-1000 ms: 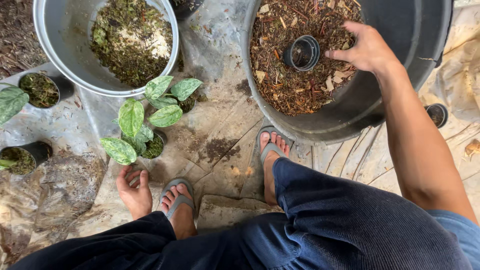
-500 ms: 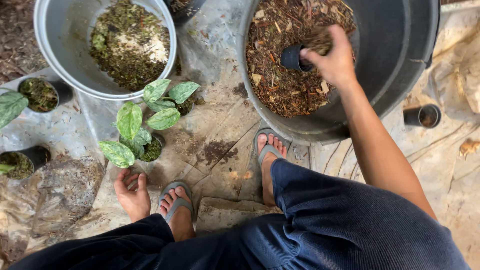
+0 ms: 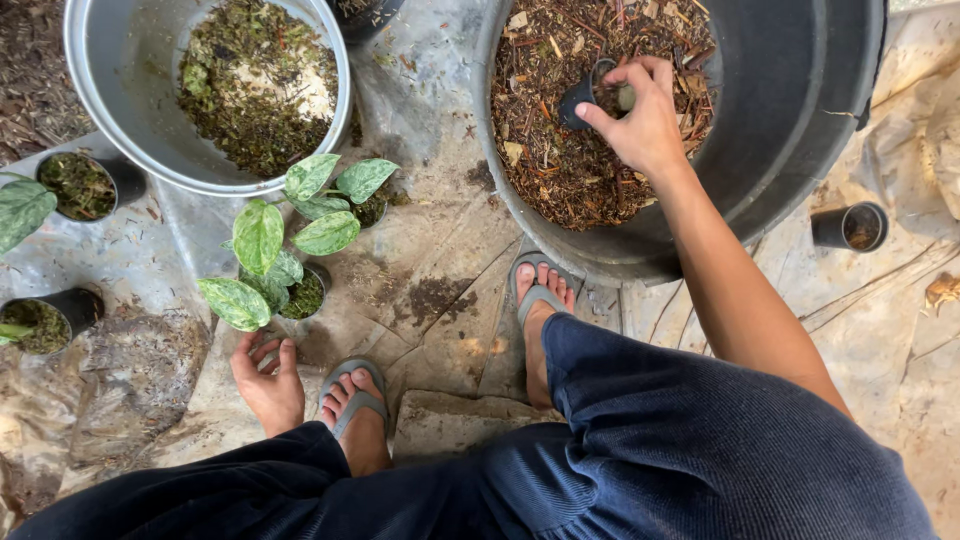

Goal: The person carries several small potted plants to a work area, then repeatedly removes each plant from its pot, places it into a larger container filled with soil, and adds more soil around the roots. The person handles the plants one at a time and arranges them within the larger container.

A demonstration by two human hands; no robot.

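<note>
A large dark tub [image 3: 800, 110] stands at the upper right on the ground, filled on its left side with reddish-brown bark mulch [image 3: 560, 130]. To its left sits a grey metal basin [image 3: 120, 110] holding a greenish, mossy mix [image 3: 250, 90]. Both rest on a pale plastic sheet [image 3: 900, 330] spread over stone paving [image 3: 440, 290].

The person squats between them in dark blue trousers and grey flip-flops. Just below the basin stands a small potted plant [image 3: 290, 240] with broad green-and-white leaves. More small black pots with soil sit at the left edge [image 3: 80, 185], and one lies on its side at the right [image 3: 848, 226].

The right hand [image 3: 640, 115] reaches into the tub, its grip closed around a small black pot [image 3: 585, 95] that is tilted and lies against the mulch. The left hand [image 3: 268, 380] rests flat on the ground just beside the left foot, fingers spread, holding nothing, near the potted plant.
</note>
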